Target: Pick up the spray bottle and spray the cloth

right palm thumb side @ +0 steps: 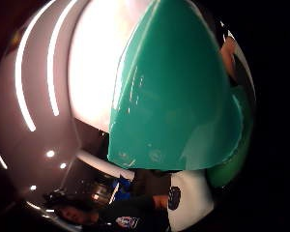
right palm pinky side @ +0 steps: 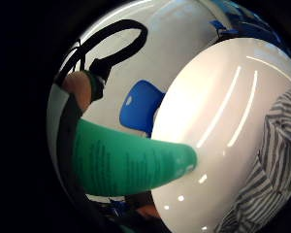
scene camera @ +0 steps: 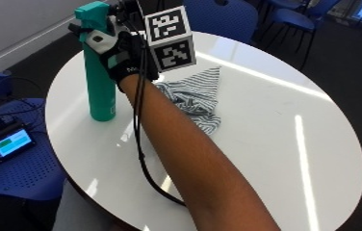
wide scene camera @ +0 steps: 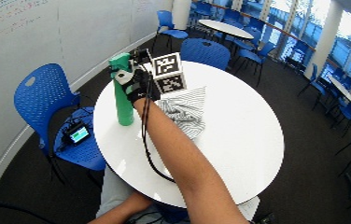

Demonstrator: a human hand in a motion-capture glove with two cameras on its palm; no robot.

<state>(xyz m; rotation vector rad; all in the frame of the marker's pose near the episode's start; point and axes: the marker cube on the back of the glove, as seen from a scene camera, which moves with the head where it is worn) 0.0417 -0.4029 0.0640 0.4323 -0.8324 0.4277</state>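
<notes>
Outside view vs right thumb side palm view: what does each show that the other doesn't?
Only the outside view shows the gloved right hand with its grip around the upper part of the tall teal plastic spray bottle, the bottle's base on the round white table, and the grey-and-white striped cloth crumpled beside it.

Only the thumb side palm view shows the bottle's glossy teal surface filling much of the picture, close to the palm; no cloth appears there.

Both show the teal bottle and the white tabletop.
</notes>
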